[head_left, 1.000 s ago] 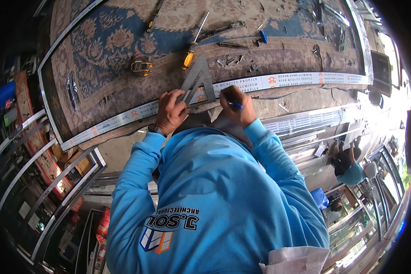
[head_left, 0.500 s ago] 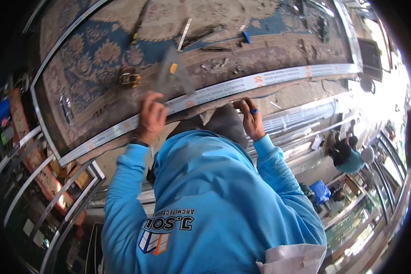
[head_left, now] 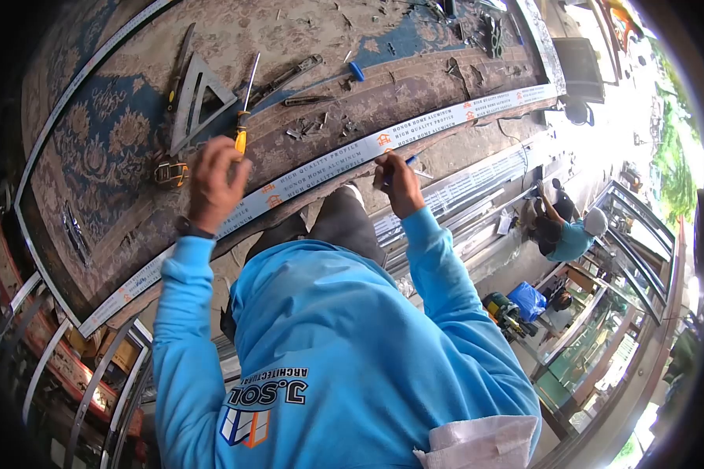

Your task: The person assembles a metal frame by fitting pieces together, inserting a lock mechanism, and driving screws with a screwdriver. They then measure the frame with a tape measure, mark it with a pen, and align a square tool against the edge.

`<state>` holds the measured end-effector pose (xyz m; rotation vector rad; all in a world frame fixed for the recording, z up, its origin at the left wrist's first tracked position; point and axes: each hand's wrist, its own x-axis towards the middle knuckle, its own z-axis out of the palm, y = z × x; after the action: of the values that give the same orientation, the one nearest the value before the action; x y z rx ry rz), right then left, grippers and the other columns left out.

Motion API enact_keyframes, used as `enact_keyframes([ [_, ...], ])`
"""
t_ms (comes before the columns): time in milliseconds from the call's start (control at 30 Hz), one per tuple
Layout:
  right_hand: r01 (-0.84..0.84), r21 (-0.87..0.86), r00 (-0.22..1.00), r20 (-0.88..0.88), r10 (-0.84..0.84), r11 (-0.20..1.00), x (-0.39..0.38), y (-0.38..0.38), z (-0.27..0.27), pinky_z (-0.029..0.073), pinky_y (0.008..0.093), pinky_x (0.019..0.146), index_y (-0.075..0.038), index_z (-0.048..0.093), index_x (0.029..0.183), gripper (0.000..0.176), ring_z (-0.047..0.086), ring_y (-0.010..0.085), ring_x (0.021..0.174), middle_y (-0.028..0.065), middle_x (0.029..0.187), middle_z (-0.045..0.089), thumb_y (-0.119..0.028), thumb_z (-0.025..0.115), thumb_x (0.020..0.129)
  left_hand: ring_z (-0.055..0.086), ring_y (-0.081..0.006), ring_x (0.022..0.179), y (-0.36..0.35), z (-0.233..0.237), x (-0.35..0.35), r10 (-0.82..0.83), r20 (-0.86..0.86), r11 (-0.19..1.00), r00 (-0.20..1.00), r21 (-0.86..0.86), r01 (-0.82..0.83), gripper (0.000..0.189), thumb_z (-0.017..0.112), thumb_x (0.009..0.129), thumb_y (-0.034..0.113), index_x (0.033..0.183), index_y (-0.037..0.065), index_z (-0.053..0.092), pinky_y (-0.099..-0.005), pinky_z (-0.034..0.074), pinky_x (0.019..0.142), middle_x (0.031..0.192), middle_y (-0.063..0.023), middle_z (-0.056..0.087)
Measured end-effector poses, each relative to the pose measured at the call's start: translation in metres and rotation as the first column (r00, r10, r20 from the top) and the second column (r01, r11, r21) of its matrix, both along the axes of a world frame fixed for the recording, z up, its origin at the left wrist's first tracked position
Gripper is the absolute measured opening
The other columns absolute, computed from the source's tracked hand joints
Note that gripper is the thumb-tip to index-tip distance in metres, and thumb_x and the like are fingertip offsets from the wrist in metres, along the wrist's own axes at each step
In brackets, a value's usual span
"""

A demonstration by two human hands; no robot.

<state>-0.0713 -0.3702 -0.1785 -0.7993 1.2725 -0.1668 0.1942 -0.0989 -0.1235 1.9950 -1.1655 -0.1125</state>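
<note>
My left hand is above the near edge of the carpeted work surface, empty, its fingers bent and apart. Just beyond its fingertips lies a screwdriver with a yellow handle. A metal triangle square rests flat on the carpet to the left of the screwdriver. A tape measure sits left of my left hand. My right hand is closed around a blue pen at the near side of the aluminum profile, which is wrapped in printed film.
Profiles form a large frame around the carpet. Several tools and scraps lie inside it, including a long thin tool and pliers. Metal bars lie to the right. A co-worker in a cap is farther right.
The triangle square, blurred in front of my left hand before, now lies farther left on the carpet. My left hand is apart from it. The whole view has shifted, and my right hand keeps the pen.
</note>
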Motion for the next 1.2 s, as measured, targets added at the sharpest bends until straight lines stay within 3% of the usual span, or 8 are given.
enact_keyframes([
  [167,-0.205,-0.016,0.977,0.051,0.206,0.979,0.039,0.014,0.021,0.043,0.0295,0.056,-0.008,0.063,0.102,0.057,0.051,0.0138,0.061,0.0022,0.074,0.056,-0.064,0.048,0.103,0.066,-0.0364,0.090,-0.017,0.002,-0.036,0.014,-0.182,1.000,0.983,0.025,-0.009,0.017,0.076,0.088,0.011,0.097,0.007,0.061,-0.0425,0.055,0.074,0.099,-0.0122,0.063],
  [433,-0.327,-0.282,0.854,0.320,0.410,0.902,0.137,0.052,0.014,0.054,0.0272,0.072,-0.006,0.065,0.130,0.030,0.067,0.0108,0.082,0.0075,0.109,0.075,-0.019,0.064,0.103,0.066,-0.0401,0.092,0.025,-0.040,0.042,0.352,-0.021,0.933,0.936,0.093,-0.348,0.018,0.074,0.087,0.010,0.100,0.007,0.063,-0.0475,0.054,0.074,0.100,-0.0143,0.064],
  [500,-0.404,-0.519,0.837,0.122,0.534,0.753,0.149,0.062,0.005,0.056,0.0291,0.078,-0.008,0.066,0.130,0.029,0.070,0.0145,0.088,0.0085,0.108,0.076,-0.014,0.067,0.102,0.065,-0.0403,0.092,0.034,-0.041,0.052,0.407,-0.031,0.913,0.913,0.000,-0.407,0.017,0.074,0.087,0.009,0.099,0.006,0.063,-0.0474,0.053,0.075,0.100,-0.0144,0.064],
  [533,-0.434,-0.773,0.775,-0.058,0.629,0.463,0.152,0.059,-0.031,0.057,0.0335,0.085,-0.012,0.062,0.137,0.039,0.073,0.0223,0.099,0.0127,0.117,0.074,-0.006,0.065,0.099,0.064,-0.0394,0.092,0.038,-0.038,0.056,0.392,0.073,0.919,0.917,-0.063,-0.388,0.016,0.073,0.086,0.007,0.098,0.005,0.063,-0.0463,0.051,0.077,0.099,-0.0143,0.062],
  [633,-0.513,-0.821,0.689,-0.219,0.691,0.251,0.158,0.066,0.015,0.057,0.0402,0.081,-0.011,0.041,0.152,0.070,0.073,0.0351,0.092,0.0207,0.118,0.072,0.006,0.063,0.087,0.063,-0.0374,0.093,0.046,-0.030,0.041,0.362,-0.042,0.930,0.931,-0.050,-0.364,0.015,0.071,0.089,0.005,0.103,0.004,0.064,-0.0436,0.051,0.080,0.100,-0.0155,0.062],
  [767,-0.376,-0.822,0.868,-0.151,0.472,0.428,0.082,0.027,0.010,0.055,0.0326,0.066,-0.001,0.060,0.119,0.033,0.066,0.0191,0.075,0.0096,0.093,0.067,-0.005,0.068,0.087,0.064,-0.0379,0.099,0.068,-0.027,-0.008,0.159,-0.038,0.987,0.986,0.037,-0.158,0.019,0.075,0.090,0.010,0.104,0.003,0.065,-0.0452,0.052,0.084,0.105,-0.0150,0.063],
  [900,-0.134,-0.258,0.950,-0.308,0.050,0.957,0.009,-0.021,-0.010,0.054,0.0284,0.061,-0.001,0.064,0.108,0.026,0.058,0.0140,0.071,0.0043,0.089,0.060,-0.013,0.070,0.087,0.060,-0.0362,0.102,0.087,-0.056,-0.039,0.075,-0.023,0.981,0.997,0.183,-0.069,0.021,0.073,0.092,0.019,0.105,0.005,0.064,-0.0465,0.050,0.088,0.108,-0.0128,0.062],
  [1200,0.000,0.023,0.964,-0.265,0.006,1.000,0.039,-0.018,-0.009,0.058,0.0338,0.065,-0.004,0.065,0.104,0.021,0.060,0.0153,0.073,0.0031,0.086,0.057,-0.019,0.070,0.090,0.060,-0.0349,0.102,0.084,-0.065,-0.039,0.066,-0.043,0.967,0.997,0.251,-0.053,0.024,0.071,0.094,0.027,0.102,0.006,0.064,-0.0465,0.049,0.088,0.107,-0.0113,0.062],
])
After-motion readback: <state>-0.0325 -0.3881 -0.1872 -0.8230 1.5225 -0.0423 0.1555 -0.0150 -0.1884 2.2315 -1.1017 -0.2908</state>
